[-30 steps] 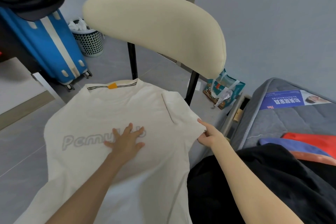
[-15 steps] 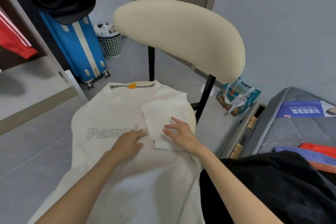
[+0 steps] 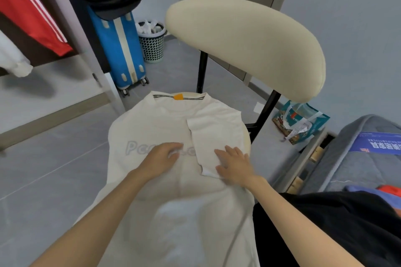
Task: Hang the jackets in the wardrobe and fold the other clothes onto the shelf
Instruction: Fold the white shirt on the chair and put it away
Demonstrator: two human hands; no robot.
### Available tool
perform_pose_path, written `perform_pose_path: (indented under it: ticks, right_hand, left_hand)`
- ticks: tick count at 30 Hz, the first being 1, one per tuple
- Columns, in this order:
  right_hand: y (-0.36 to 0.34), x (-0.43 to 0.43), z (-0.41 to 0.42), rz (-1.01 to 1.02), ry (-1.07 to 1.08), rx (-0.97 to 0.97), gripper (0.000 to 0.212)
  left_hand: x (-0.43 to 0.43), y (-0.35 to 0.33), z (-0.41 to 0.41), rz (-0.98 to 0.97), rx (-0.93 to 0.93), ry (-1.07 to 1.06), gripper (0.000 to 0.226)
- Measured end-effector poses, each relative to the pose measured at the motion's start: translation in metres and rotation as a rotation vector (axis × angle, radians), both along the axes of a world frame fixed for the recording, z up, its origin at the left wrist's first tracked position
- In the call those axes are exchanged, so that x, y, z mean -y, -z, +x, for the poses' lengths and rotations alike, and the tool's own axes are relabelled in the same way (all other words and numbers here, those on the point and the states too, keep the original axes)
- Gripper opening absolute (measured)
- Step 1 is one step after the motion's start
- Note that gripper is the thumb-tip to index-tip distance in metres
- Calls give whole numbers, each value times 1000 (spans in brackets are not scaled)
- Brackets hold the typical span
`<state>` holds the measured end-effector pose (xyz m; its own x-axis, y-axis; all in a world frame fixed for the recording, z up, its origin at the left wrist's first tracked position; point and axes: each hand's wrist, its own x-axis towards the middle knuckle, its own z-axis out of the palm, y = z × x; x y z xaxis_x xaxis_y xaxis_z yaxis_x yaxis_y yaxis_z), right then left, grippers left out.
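cream t-shirt (image 3: 173, 128) w/ pale grey lettering, orange tag on black-trimmed neck; cream chair backrest (image 3: 245, 43), black chair frame; blue suitcase (image 3: 121, 50) w/ white stripe; red jacket (image 3: 28, 15) w/ white stripes; teal perforated bin (image 3: 152, 46); grey floor (image 3: 47, 154); black garment (image 3: 338, 223)

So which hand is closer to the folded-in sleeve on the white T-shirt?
Right. The right hand lies flat on the folded-in sleeve, touching it. The left hand presses the lettering on the white T-shirt, just beside the sleeve's edge.
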<state>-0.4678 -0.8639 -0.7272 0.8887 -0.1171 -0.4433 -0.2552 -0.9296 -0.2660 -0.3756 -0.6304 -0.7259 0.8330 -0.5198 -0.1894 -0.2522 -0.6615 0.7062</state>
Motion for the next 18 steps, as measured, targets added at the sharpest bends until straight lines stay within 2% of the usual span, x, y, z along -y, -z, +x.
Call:
perform_pose_path:
  ticks: [3,10,13,14,18]
  right_hand:
    - [-16,-24,13,36,4,168,51]
    - [-28,-116,54,185,-151,247,48]
    - [-22,-155,72,205,-233,230,46]
    - [-19,-167,77,208,-258,220,46]
    - [-6,-199,99,198,-307,210,45]
  left_hand:
    - [-32,-8,6,-124,40,-213,33]
    - [-118,3,10,-263,-31,-758,26]
    - [-144,17,8,-314,-187,-969,20]
    - [-150,22,8,-312,-256,-1004,26]
    - [-158,49,10,-399,-612,-1126,30]
